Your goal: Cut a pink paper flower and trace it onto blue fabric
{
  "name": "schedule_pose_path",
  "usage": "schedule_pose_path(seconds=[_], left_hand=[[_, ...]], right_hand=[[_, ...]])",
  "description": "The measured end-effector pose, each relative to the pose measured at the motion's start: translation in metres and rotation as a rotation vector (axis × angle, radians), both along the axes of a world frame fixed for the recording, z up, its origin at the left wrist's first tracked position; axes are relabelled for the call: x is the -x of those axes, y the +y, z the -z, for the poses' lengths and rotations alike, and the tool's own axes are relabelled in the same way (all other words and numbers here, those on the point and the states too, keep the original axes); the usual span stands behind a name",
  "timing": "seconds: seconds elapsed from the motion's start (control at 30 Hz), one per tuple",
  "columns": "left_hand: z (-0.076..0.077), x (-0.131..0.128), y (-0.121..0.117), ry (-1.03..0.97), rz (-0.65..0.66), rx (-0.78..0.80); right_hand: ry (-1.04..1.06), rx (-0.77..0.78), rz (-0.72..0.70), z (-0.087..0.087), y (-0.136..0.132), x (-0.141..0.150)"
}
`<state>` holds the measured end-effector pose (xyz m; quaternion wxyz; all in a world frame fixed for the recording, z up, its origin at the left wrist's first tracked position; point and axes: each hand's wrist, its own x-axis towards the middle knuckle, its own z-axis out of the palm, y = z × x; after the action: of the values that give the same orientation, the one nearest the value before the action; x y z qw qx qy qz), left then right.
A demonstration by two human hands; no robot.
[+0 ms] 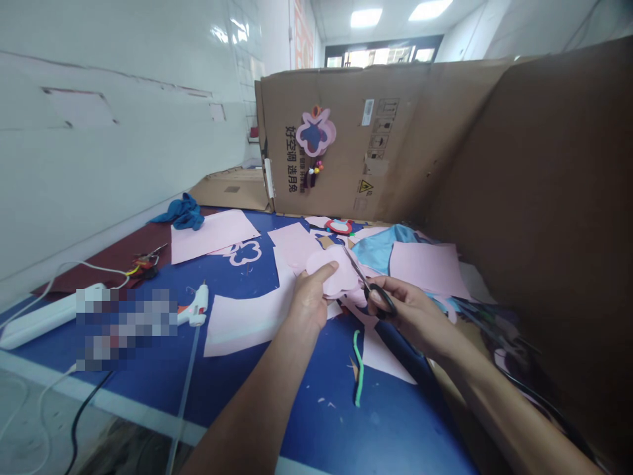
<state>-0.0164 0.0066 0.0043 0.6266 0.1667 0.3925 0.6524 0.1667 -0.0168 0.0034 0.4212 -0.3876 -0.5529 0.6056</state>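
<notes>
Left hand pinches pink cutout at its 8 o'clock | Right hand grips scissors, 4 o'clock | Cutout likely light, flexible; best held by edge

The left hand pinched a pink scalloped paper piece, thumb on top, while the right hand gripped black-handled scissors, their blades up against the paper's edge. Pink sheets lay about the blue table, a green strip nearer the person. I saw a white glue gun off left, and beyond, a flower-shaped ornament on the tall cardboard.
</notes>
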Motion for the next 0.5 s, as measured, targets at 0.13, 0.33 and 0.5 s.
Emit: schedule_pose_path(seconds=[0.13, 0.33, 0.5], left_hand=[[-0.0011, 0.0002, -0.0005, 0.001, 0.002, 0.010], [-0.0040, 0.0009, -0.0019, -0.001, 0.002, 0.019], [-0.0019, 0.0012, 0.0000, -0.009, -0.021, -0.037]], right_hand=[[-0.019, -0.008, -0.001, 0.0007, 0.0011, -0.0012], [-0.038, -0.012, 0.000, 0.0016, 0.0014, -0.0021], [-0.043, -0.016, -0.021, -0.0021, -0.0009, -0.0010]])
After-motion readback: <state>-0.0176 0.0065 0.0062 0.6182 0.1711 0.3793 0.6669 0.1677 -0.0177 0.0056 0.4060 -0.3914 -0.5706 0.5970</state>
